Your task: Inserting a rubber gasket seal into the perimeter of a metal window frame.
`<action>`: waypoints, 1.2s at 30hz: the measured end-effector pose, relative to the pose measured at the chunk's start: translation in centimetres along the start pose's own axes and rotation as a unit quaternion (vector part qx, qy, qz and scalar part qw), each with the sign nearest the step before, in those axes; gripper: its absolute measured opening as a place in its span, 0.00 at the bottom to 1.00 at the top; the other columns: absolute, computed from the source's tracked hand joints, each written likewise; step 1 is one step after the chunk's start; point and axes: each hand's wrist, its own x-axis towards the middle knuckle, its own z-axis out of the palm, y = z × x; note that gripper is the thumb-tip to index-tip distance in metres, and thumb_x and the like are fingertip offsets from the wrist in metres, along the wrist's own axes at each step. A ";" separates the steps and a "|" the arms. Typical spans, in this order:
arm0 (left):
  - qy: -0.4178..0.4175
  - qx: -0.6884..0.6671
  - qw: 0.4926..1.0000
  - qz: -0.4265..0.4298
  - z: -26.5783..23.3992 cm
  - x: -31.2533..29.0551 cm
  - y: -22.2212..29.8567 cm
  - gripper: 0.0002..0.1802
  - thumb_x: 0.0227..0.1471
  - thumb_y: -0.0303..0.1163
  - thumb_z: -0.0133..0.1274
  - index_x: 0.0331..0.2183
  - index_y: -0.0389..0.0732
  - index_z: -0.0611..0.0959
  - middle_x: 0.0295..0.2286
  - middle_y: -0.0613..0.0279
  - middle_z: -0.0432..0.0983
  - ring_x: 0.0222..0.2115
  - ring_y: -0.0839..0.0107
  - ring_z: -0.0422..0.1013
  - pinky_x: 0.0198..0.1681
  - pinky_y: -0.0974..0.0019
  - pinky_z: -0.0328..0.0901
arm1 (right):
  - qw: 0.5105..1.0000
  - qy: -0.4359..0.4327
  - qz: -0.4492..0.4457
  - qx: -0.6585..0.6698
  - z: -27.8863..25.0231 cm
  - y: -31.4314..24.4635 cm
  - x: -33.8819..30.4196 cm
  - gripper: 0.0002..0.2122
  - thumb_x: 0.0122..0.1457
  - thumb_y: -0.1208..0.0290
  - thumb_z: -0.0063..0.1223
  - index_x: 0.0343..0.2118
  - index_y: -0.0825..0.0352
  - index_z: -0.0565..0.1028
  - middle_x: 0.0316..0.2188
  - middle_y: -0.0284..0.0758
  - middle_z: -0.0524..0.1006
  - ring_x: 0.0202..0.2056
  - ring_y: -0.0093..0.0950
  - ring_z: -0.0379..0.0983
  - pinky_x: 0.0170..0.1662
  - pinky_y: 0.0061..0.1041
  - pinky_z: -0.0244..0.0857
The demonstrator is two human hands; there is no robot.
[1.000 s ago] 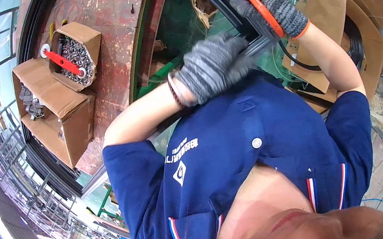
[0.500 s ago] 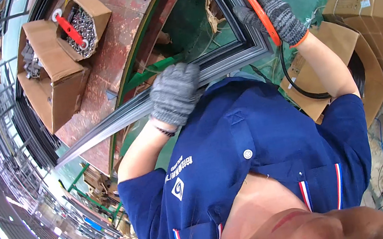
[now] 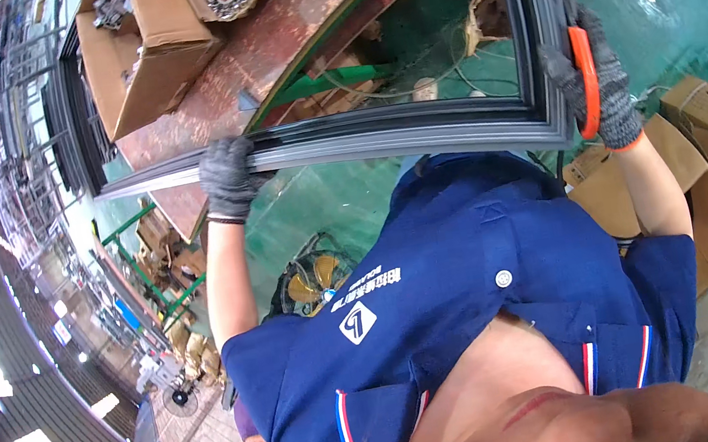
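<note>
The dark grey rectangular metal frame (image 3: 397,142) spans the front of the person's waist and reaches over the worn red bench (image 3: 296,31), the left hand (image 3: 227,181) in its grey knitted glove with fingers wrapped round the near rail, the matching gloved right hand (image 3: 611,92) clasping the side rail by the corner (a curved orange handle (image 3: 586,82) against its palm), and an open brown cardboard box (image 3: 135,98) standing beyond.

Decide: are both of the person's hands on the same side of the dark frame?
No, the left hand is on the near side of the dark frame, while the right hand is at its right side.
</note>
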 end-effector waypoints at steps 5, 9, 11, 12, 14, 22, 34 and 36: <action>0.038 -0.071 0.996 0.045 -1.1 5.8 11.4 0.27 0.22 0.49 0.64 0.29 0.46 0.78 0.29 0.61 0.75 0.31 0.61 0.72 0.36 0.59 0.67 | 1.000 -0.001 0.001 -0.001 -0.1 -1.9 0.5 0.30 0.48 0.69 0.60 0.53 0.69 0.59 0.29 0.37 0.71 0.26 0.25 0.68 0.32 0.25 0.66; 0.053 -0.104 0.991 0.072 -0.8 8.5 19.1 0.26 0.23 0.42 0.62 0.33 0.47 0.79 0.32 0.61 0.74 0.33 0.61 0.71 0.35 0.58 0.66 | 0.992 -0.080 0.095 0.025 -1.3 -1.8 0.7 0.27 0.51 0.70 0.58 0.52 0.70 0.60 0.36 0.39 0.71 0.33 0.25 0.70 0.37 0.25 0.67; 0.057 -0.137 0.986 0.074 -1.6 8.8 19.4 0.28 0.23 0.42 0.62 0.35 0.47 0.79 0.32 0.60 0.74 0.34 0.61 0.71 0.37 0.57 0.66 | 0.996 -0.053 -0.036 -0.069 -3.0 -1.1 1.2 0.26 0.51 0.71 0.57 0.53 0.69 0.61 0.38 0.39 0.72 0.36 0.25 0.70 0.40 0.24 0.66; 0.064 -0.153 0.984 0.069 -1.9 8.6 18.7 0.29 0.23 0.42 0.61 0.36 0.47 0.79 0.32 0.60 0.74 0.34 0.60 0.71 0.37 0.57 0.66 | 0.988 -0.043 -0.104 -0.110 -3.4 -0.9 1.7 0.26 0.51 0.72 0.57 0.53 0.69 0.61 0.38 0.39 0.72 0.37 0.26 0.71 0.41 0.24 0.66; 0.048 -0.154 0.986 0.031 -1.8 7.3 16.6 0.32 0.23 0.43 0.62 0.38 0.46 0.78 0.34 0.59 0.74 0.36 0.58 0.71 0.40 0.55 0.65 | 0.976 -0.057 -0.200 -0.064 -4.6 -2.9 4.3 0.26 0.49 0.75 0.59 0.52 0.67 0.63 0.43 0.42 0.72 0.42 0.30 0.71 0.43 0.26 0.67; 0.051 -0.062 0.996 -0.041 -1.0 1.0 5.3 0.32 0.24 0.45 0.63 0.38 0.47 0.77 0.36 0.60 0.74 0.38 0.60 0.70 0.42 0.57 0.64 | 0.854 -0.336 -0.169 -0.359 3.4 -13.6 16.9 0.11 0.54 0.69 0.45 0.39 0.67 0.69 0.25 0.46 0.75 0.28 0.41 0.74 0.29 0.36 0.66; 0.052 -0.089 0.994 -0.020 -0.6 1.3 3.7 0.30 0.23 0.42 0.62 0.37 0.49 0.78 0.35 0.61 0.75 0.36 0.60 0.71 0.40 0.57 0.66 | 0.726 -0.251 -0.385 -0.512 14.0 -10.1 20.5 0.17 0.58 0.57 0.36 0.29 0.66 0.72 0.28 0.47 0.77 0.29 0.40 0.76 0.28 0.38 0.66; 0.050 -0.090 0.994 -0.033 -0.2 0.5 3.5 0.29 0.25 0.43 0.62 0.37 0.48 0.79 0.34 0.60 0.75 0.35 0.60 0.72 0.40 0.57 0.66 | 0.634 -0.367 -0.633 -0.252 12.8 -7.2 16.2 0.18 0.57 0.70 0.46 0.51 0.67 0.65 0.41 0.45 0.72 0.37 0.40 0.71 0.39 0.31 0.67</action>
